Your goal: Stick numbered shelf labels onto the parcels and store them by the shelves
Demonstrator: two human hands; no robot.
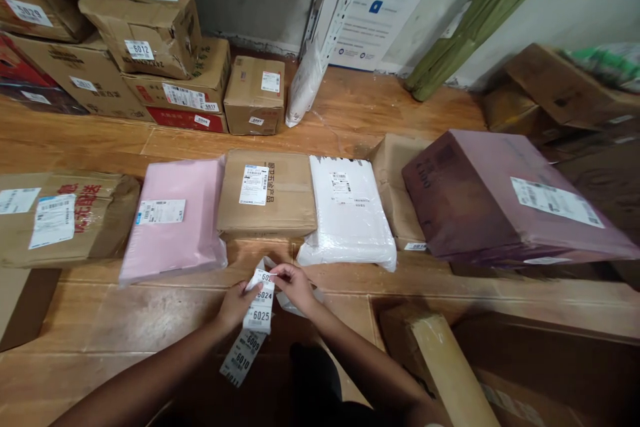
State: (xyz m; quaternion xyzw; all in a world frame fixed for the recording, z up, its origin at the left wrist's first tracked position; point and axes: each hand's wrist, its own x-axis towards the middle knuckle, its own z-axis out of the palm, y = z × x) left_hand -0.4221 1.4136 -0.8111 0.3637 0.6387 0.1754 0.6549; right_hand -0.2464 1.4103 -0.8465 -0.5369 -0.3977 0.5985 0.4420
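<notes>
A strip of white number labels (260, 315) printed 6024 and 6025 hangs from my left hand (236, 303), which pinches it along its left edge. More of the strip trails below, showing 6009 and 6010. My right hand (296, 288) has its thumb and forefinger closed at the strip's upper right edge, by a label whose last digit is covered. Just beyond my hands lie a brown cardboard box (293, 203) with a shipping label, a pink wrapped parcel (200, 197) to the left and a white plastic-wrapped parcel (350, 213) to the right.
A large purple-wrapped box (470, 200) stands at the right. Cardboard boxes with number labels, including a box marked 6012 (145, 30), are stacked at the back left. A green wrapped roll (465, 27) leans on the wall. A pale tube (450, 367) lies at the lower right.
</notes>
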